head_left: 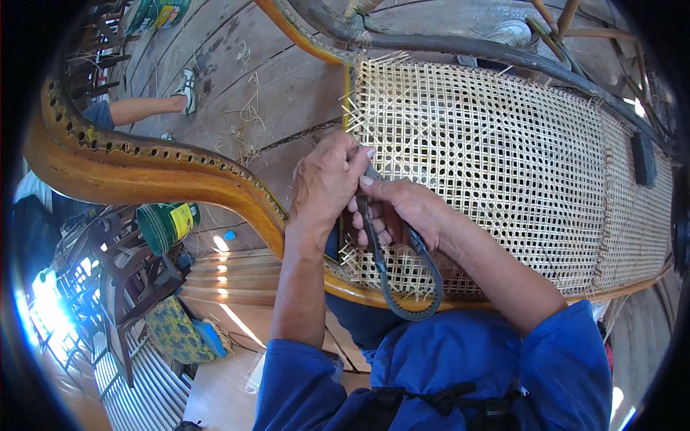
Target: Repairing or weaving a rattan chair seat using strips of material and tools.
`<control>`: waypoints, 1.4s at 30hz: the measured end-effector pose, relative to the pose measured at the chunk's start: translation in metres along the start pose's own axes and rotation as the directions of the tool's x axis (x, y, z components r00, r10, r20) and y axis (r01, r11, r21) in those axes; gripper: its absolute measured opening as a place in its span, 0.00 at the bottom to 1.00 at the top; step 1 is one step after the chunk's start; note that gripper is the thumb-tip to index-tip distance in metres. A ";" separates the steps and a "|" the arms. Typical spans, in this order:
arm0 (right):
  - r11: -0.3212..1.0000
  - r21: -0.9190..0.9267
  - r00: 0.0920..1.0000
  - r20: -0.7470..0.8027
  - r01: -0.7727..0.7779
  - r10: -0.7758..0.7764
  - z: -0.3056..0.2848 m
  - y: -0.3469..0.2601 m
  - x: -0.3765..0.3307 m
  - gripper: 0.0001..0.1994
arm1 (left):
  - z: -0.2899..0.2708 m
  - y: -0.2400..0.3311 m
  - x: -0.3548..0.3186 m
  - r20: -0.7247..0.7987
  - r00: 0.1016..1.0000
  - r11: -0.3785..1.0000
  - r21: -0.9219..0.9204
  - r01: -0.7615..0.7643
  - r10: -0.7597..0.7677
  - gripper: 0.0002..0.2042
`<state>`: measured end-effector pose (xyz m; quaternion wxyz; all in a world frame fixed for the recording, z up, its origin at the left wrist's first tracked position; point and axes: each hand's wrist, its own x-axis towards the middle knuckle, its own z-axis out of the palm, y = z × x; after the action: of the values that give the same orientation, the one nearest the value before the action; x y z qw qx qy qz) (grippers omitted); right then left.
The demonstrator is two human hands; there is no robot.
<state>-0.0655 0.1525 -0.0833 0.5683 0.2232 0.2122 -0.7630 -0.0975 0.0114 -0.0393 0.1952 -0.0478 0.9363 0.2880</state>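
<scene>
Woven cane webbing [489, 172] is stretched across a brown wooden chair frame [180, 187], with loose strand ends sticking out along its left edge. My left hand [327, 176] is closed at that edge, thumb and fingers pressed together; what it pinches is hidden. Right beside it, my right hand [406, 208] is closed, fingers curled around a dark strap [431, 280]. The strap, ridged along its inner side, hangs in a loop toward my body. Its upper end shows between my two thumbs.
Row of holes runs along the curved frame. A dark block [643, 159] lies on the webbing at the right. A grey-brown pole [474, 49] crosses the far side. Green buckets [159, 228] and cane scraps [244, 122] are on the plank floor. Another person's leg [147, 109] shows at left.
</scene>
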 end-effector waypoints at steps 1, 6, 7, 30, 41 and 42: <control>0.999 -0.032 1.000 0.005 0.005 -0.004 0.001 -0.003 -0.002 0.18 | 0.004 -0.003 0.001 -0.002 1.000 1.000 -0.009 -0.005 0.005 0.12; 0.961 -0.262 0.995 -0.059 -0.092 0.079 0.012 -0.023 -0.012 0.19 | 0.013 -0.015 0.000 -0.151 0.970 0.981 0.051 -0.185 0.191 0.07; 0.956 -0.277 0.995 -0.062 -0.096 0.081 0.013 -0.026 -0.012 0.19 | 0.012 -0.015 0.000 -0.165 0.968 0.982 0.044 -0.183 0.188 0.07; 0.906 -0.422 0.957 -0.273 -0.027 -0.098 0.023 -0.006 -0.016 0.19 | 0.012 -0.010 -0.005 -0.106 0.972 0.974 0.117 -0.196 0.209 0.08; 0.835 -0.550 0.944 -0.291 -0.031 -0.157 -0.012 0.001 -0.100 0.20 | -0.016 -0.012 -0.024 -0.217 0.936 0.603 -0.798 -0.006 -0.278 0.09; 0.831 -0.556 0.924 -0.306 0.021 -0.229 -0.014 0.004 -0.117 0.19 | -0.018 -0.005 -0.035 -0.143 0.952 0.643 -0.763 0.070 -0.272 0.09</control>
<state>-0.0306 0.2501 -0.0270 0.5073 0.1745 0.5340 -0.6535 -0.0699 -0.0034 -0.0144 0.0678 -0.2479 0.7417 0.6196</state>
